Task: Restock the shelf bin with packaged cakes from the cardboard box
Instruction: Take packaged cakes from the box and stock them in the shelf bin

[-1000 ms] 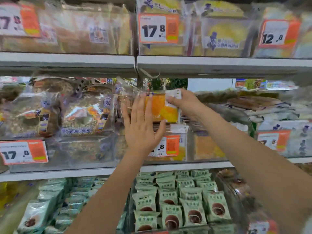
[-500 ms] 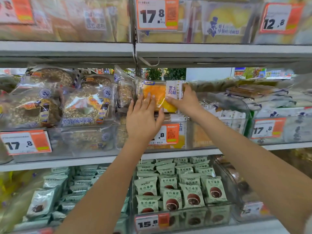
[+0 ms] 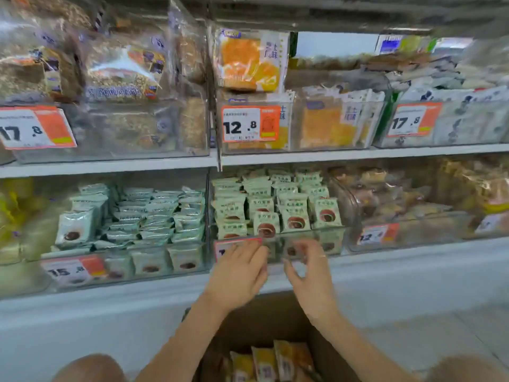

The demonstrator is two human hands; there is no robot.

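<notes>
A packaged orange cake (image 3: 249, 60) stands upright on top of the stack in the clear shelf bin (image 3: 333, 146) that carries the 12.8 price tag (image 3: 250, 123). More of the same cakes fill the bin behind the tag. Both hands are low, in front of the lower shelf, and hold nothing. My left hand (image 3: 238, 274) has relaxed fingers spread forward. My right hand (image 3: 309, 277) hangs beside it with fingers loosely curled. Below them the cardboard box (image 3: 261, 323) stands open on the floor, with several orange cake packs (image 3: 271, 362) upright inside.
Clear bins of seeded bread (image 3: 110, 73) stand left of the cake bin, white packs (image 3: 454, 106) to its right. The lower shelf holds bins of small green snack packs (image 3: 275, 208) and silver packs (image 3: 137, 216). My knees show at the bottom corners.
Both hands let go of the orange cake, which stays on top of the bin, and dropped down to just above the box. The view tilted downward.
</notes>
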